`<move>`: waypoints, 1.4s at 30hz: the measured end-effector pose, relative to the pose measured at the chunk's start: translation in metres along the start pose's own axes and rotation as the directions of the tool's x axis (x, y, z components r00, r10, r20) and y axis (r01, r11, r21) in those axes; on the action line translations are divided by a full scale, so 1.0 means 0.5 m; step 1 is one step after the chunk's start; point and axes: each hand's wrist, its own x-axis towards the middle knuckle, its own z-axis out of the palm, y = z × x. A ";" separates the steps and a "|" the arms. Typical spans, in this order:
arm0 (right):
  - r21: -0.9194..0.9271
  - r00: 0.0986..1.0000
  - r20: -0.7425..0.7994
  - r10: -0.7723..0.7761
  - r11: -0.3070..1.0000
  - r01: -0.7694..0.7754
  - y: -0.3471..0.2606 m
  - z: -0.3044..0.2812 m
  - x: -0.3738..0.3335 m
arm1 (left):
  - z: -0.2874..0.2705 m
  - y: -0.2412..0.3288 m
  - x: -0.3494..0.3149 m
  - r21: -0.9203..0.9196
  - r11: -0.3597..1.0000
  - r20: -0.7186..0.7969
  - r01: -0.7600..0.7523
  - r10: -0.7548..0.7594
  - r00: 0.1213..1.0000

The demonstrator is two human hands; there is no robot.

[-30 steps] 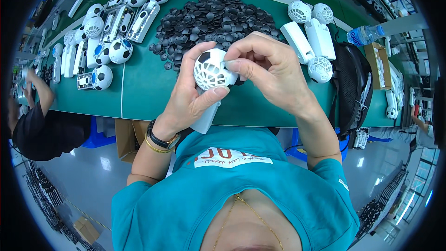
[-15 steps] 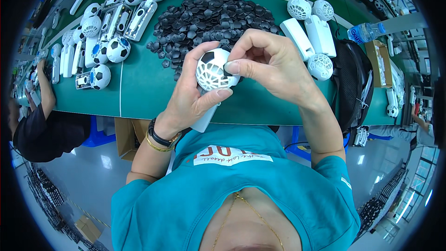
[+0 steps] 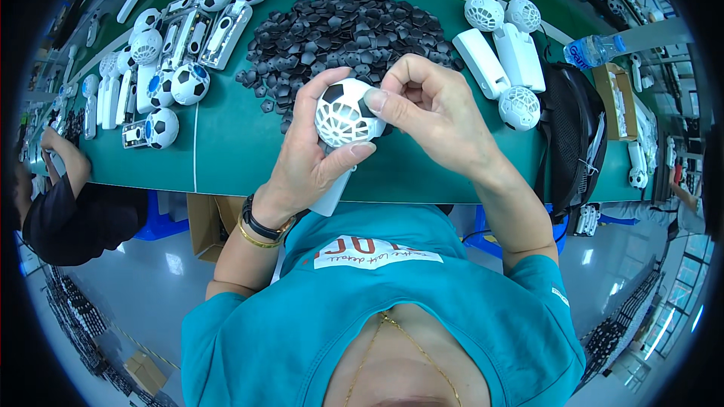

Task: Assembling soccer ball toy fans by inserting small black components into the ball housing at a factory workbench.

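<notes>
My left hand is wrapped round a white ball-headed device with a slotted, football-patterned head and a white handle pointing down toward me. Black panels sit in parts of its head. My right hand pinches a black pentagon piece between thumb and bent fingers, against the right side of the ball. The fingertips partly hide how far it sits in its place. Just beyond both hands lies a heap of black pentagon pieces on the green table.
Several football-headed devices lie at the left. White ball-headed devices lie at the right, beside a black backpack, a water bottle and a cardboard box. Another person's arm reaches over the table's left end.
My right thumb has shifted slightly up and left on the black piece, and the right forearm has turned a little. The other person's arm at the left has lowered.
</notes>
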 end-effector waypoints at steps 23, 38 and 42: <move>0.586 0.993 -0.090 0.076 0.811 -0.009 0.013 -0.007 0.091 | -0.037 0.045 0.147 0.209 0.954 -0.057 -0.215 0.231 0.971; 0.245 0.916 -0.221 0.334 0.929 -0.279 0.130 -0.206 0.468 | -0.287 -0.064 0.278 0.889 0.458 -0.103 -0.014 0.230 0.968; 0.282 0.766 -0.463 0.445 0.894 -0.349 0.184 -0.252 0.532 | -0.316 -0.105 0.234 0.939 0.268 -0.187 0.215 -0.127 0.974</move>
